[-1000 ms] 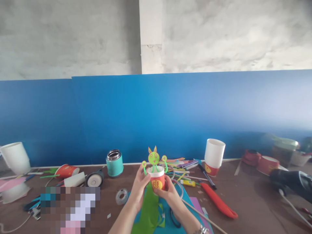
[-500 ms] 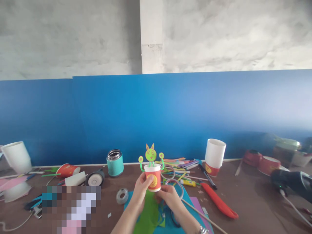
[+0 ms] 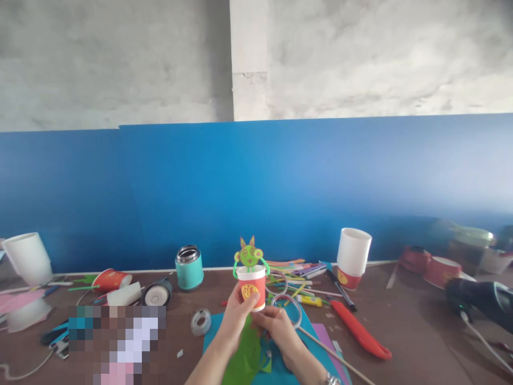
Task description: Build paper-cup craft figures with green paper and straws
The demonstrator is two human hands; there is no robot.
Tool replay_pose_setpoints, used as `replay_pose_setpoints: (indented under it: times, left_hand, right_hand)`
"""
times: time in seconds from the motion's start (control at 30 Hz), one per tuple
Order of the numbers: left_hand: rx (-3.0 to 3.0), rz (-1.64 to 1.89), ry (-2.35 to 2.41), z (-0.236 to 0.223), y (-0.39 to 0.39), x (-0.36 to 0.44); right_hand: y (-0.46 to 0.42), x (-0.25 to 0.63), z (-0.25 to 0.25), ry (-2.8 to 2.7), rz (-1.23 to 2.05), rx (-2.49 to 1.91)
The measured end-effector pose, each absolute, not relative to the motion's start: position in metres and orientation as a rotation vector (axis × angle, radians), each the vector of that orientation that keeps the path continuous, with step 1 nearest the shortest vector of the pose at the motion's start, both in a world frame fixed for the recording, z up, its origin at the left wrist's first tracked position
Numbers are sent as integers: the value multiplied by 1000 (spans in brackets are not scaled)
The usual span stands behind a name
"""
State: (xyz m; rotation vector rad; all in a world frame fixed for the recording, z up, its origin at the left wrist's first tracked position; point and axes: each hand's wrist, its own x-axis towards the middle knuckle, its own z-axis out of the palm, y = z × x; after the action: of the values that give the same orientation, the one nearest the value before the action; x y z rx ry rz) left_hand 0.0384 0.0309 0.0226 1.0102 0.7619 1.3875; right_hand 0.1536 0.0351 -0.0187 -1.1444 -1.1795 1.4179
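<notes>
In the lower centre of the frame, the left hand (image 3: 238, 315) is holding a red-and-white paper cup (image 3: 254, 291) upright, its thumb lying across the front and its other fingers wrapping around the side. The right hand (image 3: 278, 327) is closing its thumb and fingertips together just below the cup's base — whatever it is pinching is too small to tell. A green paper figure (image 3: 250, 255) with pointed ears and a drawn face is rising out of the cup's mouth, and its two bent green arms are curving up so that their round ends are flanking the face.

Beneath the hands, green paper (image 3: 242, 355) is lying over a blue sheet (image 3: 214, 322) on the brown worktop (image 3: 404, 326), with a purple sheet (image 3: 321, 332) showing at the right. A tape roll (image 3: 201, 322) is resting just left of the blue sheet, and a teal jar (image 3: 189, 270) is standing open behind it, left of centre. Right of the cup, coloured sticks and pens (image 3: 296, 269) are lying in a loose pile near a yellow glue tube (image 3: 310, 301) and a long red object (image 3: 358, 331). Farther right, a stack of paper cups (image 3: 354, 256) is standing upside down — a blue panel (image 3: 248, 187) is spanning the frame behind everything.
</notes>
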Motion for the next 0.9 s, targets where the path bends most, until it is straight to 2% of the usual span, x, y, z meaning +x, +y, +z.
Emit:
replay_pose_setpoints:
  times: [0.23, 0.5, 0.9]
  left_hand:
    - [1027, 1385, 743, 28, 29, 34]
    - [1004, 1352, 786, 9, 36, 45]
    - [962, 1383, 808, 15, 36, 41]
  right_hand:
    - [31, 149, -19, -1196, 1416, -1128]
    - [32, 153, -9, -1127, 1417, -1107]
    - [30, 151, -12, -1116, 1488, -1128]
